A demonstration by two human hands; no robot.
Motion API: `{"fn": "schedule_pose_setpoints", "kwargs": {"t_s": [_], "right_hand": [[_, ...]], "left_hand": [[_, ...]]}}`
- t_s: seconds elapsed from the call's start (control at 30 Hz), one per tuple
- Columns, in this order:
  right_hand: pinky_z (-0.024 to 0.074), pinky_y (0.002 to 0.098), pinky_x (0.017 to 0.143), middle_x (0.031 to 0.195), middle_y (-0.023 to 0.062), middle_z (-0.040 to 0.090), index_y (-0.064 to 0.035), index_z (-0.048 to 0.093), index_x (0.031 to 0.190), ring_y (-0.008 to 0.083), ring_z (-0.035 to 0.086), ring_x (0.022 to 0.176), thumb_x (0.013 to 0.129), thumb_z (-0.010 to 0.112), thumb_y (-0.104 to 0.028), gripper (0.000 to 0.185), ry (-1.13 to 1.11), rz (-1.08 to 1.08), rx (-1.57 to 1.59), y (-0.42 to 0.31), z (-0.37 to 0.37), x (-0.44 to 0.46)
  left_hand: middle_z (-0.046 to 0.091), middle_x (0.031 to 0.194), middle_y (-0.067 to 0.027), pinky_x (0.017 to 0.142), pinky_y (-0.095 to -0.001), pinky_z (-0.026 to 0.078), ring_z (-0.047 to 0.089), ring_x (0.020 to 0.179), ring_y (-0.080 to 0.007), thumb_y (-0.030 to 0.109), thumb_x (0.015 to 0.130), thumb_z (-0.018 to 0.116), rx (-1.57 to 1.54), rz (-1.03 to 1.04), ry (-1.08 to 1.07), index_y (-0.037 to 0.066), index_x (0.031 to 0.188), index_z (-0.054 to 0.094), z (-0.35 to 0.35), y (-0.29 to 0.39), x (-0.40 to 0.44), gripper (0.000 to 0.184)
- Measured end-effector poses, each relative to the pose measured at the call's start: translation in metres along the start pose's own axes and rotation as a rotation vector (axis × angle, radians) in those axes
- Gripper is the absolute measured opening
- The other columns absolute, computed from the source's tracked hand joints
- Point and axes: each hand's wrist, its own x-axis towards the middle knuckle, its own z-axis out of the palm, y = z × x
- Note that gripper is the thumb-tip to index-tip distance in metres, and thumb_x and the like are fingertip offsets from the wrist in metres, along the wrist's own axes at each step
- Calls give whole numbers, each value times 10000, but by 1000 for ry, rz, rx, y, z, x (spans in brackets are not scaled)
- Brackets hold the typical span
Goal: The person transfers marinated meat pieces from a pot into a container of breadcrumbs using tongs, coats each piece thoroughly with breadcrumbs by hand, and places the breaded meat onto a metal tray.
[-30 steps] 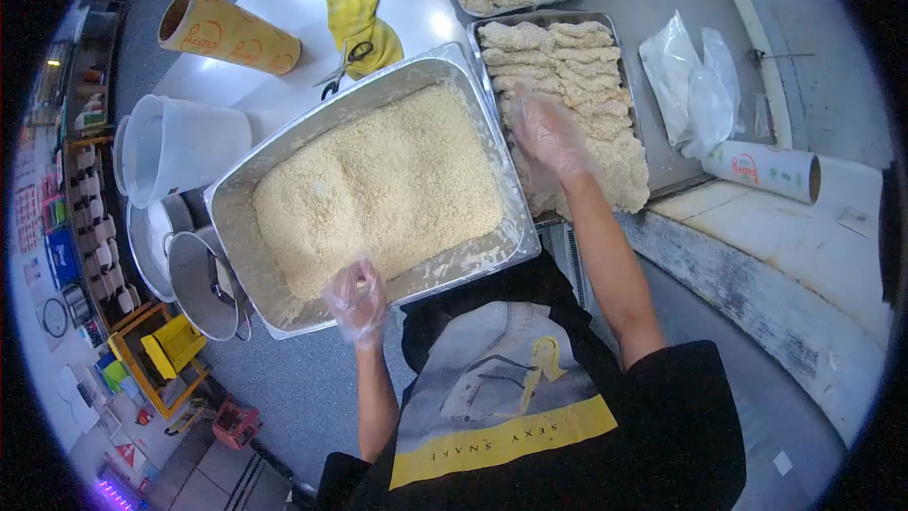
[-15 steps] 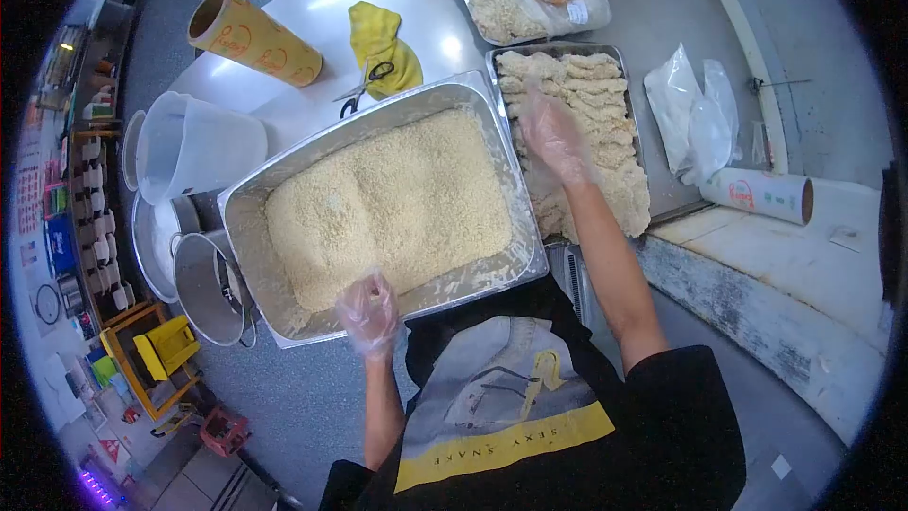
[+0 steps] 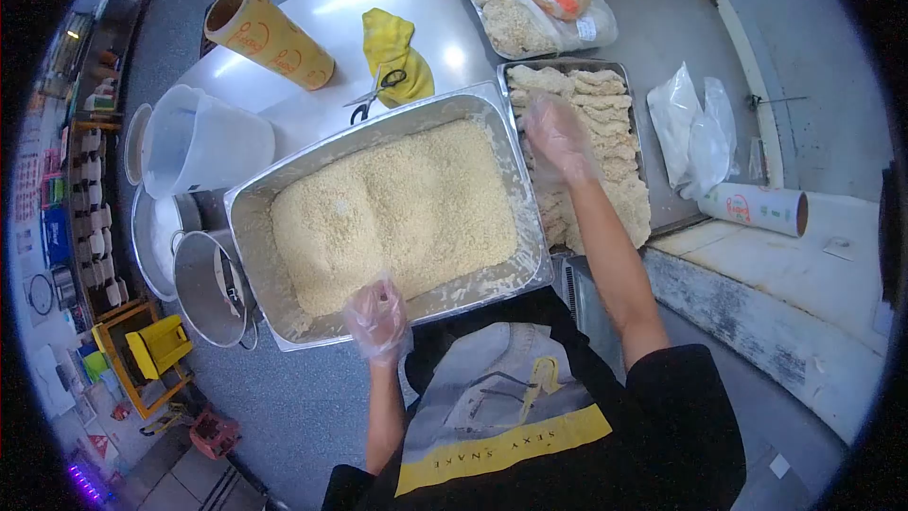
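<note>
My right hand (image 3: 560, 137), in a clear plastic glove, is over a metal tray (image 3: 632, 85) of crumb-coated pieces (image 3: 605, 123) laid in overlapping rows. Its fingers are stretched out and lie on the pieces at the tray's left side. My left hand (image 3: 375, 320), gloved too, is at the near rim of a deep steel pan (image 3: 248, 274). Its fingers are loosely curled, and nothing shows in them. Pale breadcrumbs (image 3: 416, 194) fill much of the pan, heaped toward its left and middle.
Behind the pan lie scissors (image 3: 376, 95), a yellow cloth (image 3: 402, 57) and a cardboard roll (image 3: 270, 38). Plastic tubs (image 3: 213, 142) and a metal pot (image 3: 208, 289) stand left. A second tray (image 3: 515, 28) holds a bagged item. Plastic bags (image 3: 695, 128) and another roll (image 3: 757, 208) are right.
The view has shifted slightly, so the pan and trays appear a little lower and farther right. Both hands stay in nearly the same places over the tray and the pan rim.
</note>
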Motion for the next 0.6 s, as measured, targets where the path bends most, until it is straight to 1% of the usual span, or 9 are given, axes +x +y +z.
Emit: {"fn": "schedule_pose_setpoints", "kwargs": {"t_s": [0.1,0.2,0.27,0.33,0.4,0.43,0.5,0.57,0.6], "right_hand": [[516,542,800,968,261,680,-3,591,1269,460,641,895,897,590,-147,398,198,54,161,-10,-20,1],[518,516,876,1075,254,686,-9,593,1301,439,651,1000,931,564,-131,391,-19,-8,35,17,-36,-5],[503,452,967,1216,252,664,-9,585,1334,405,634,1129,972,534,-110,379,265,-101,285,38,-66,-34],[501,424,991,1208,227,682,-9,594,1317,361,655,1134,991,517,-76,342,403,-65,185,73,-93,-74],[459,410,1057,1263,239,659,16,586,1321,380,618,1208,996,512,-76,345,404,195,311,92,-117,-133],[459,410,1057,1263,239,659,16,586,1321,380,618,1208,996,512,-76,345,419,210,309,92,-118,-157],[416,415,1106,1373,246,596,35,556,1352,381,553,1301,1007,506,-87,370,504,552,607,92,-110,-203],[404,417,1117,1397,257,571,45,529,1375,389,533,1319,1008,514,-102,395,512,595,483,95,-83,-239],[391,418,1129,1422,268,546,55,501,1398,397,513,1337,1010,522,-116,424,500,619,357,94,-73,-252]], "left_hand": [[604,653,-109,556,-432,428,578,580,-306,115,864,707,-85,5,23,96,732,627,0,1,2,155],[611,659,-114,578,-433,436,574,579,-310,132,873,702,-175,-25,-43,89,741,627,-1,0,4,158],[620,662,-113,592,-434,443,583,582,-308,126,887,699,-116,15,-18,81,747,627,-1,3,2,163],[629,665,-112,605,-435,451,592,586,-305,121,901,695,-52,63,8,73,753,628,-2,3,1,169],[659,699,-105,671,-436,470,628,642,-302,109,921,694,-69,-82,-79,62,789,652,2,-1,2,146],[659,699,-105,671,-436,470,628,642,-302,109,921,694,-74,-62,-83,62,789,652,2,4,6,146],[686,743,-101,720,-433,474,652,706,-295,107,928,702,-70,-42,-28,58,831,684,-2,18,19,110],[711,816,-106,759,-429,474,665,773,-293,114,910,721,-73,-71,-106,59,873,708,2,35,34,67],[716,842,-107,760,-427,476,669,788,-291,112,896,732,-99,54,-120,61,881,711,7,44,45,58]]}}
